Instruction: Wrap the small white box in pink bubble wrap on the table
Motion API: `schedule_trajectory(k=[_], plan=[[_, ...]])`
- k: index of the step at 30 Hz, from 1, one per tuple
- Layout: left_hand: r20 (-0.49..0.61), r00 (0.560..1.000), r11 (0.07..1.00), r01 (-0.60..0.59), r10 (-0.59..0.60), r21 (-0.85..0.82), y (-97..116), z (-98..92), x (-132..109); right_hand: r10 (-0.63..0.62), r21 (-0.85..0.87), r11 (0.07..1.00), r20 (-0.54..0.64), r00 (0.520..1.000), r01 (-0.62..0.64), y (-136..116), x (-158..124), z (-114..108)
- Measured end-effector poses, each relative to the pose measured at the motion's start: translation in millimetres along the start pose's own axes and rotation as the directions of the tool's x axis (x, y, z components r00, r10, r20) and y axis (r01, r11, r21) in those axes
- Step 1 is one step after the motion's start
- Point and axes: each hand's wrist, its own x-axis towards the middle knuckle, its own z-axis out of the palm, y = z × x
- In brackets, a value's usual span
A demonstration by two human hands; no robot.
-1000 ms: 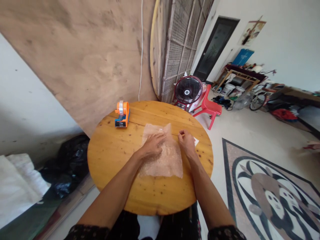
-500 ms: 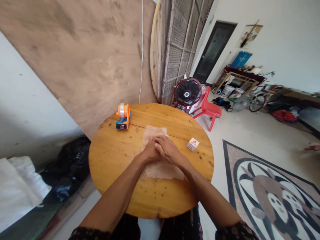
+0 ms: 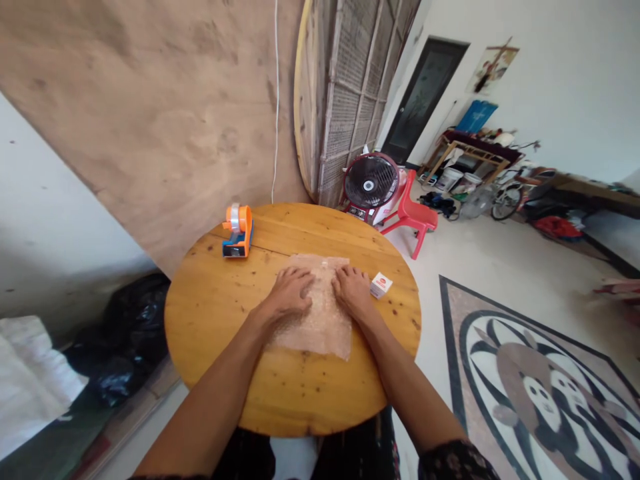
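A sheet of clear bubble wrap (image 3: 323, 327) lies spread on the round wooden table (image 3: 215, 313). My left hand (image 3: 293, 291) rests palm down on its left side, fingers apart. On the right side of the sheet, my right hand (image 3: 352, 287) lies flat with its fingers slightly curled and spread. The middle of the wrap shows between the two hands. Just right of my right hand stands a small white box (image 3: 381, 285) with red print. An orange and blue tape dispenser (image 3: 238, 231) with a roll of clear tape sits at the table's far left.
Beyond the table stand a dark red fan (image 3: 371, 181) and a red plastic chair (image 3: 416, 215). A plywood board (image 3: 175, 120) leans behind the table. Black plastic bags (image 3: 135, 333) lie on the floor at left. A panda floor design (image 3: 540, 380) covers the right.
My hands have parted from the middle of the bubble wrap, the left to the left and the right to the right. The sheet now lies more widely spread.
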Motion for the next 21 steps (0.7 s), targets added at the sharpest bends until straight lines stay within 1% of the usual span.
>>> schedule_trajectory(k=[3, 7, 13, 21], plan=[[0.017, 1.0, 1.0, 0.022, -0.022, 0.016, -4, -0.8, -3, 0.03, -0.014, 0.999, -0.009, 1.0, -0.03, -1, -2, 0], [0.036, 0.999, 0.998, 0.038, -0.04, 0.058, -4, 2.8, -3, 0.049, -0.009, 0.999, -0.01, 0.999, -0.049, -2, -4, 0], [0.058, 0.996, 0.99, 0.057, -0.064, 0.126, -5, 7.5, -1, 0.015, 0.028, 0.999, 0.027, 1.0, -0.016, 3, -1, 0], [0.171, 0.982, 0.986, 0.058, -0.086, 0.158, -2, 0.9, -2, 0.014, 0.08, 0.997, 0.064, 0.998, -0.019, 9, 0, -1]])
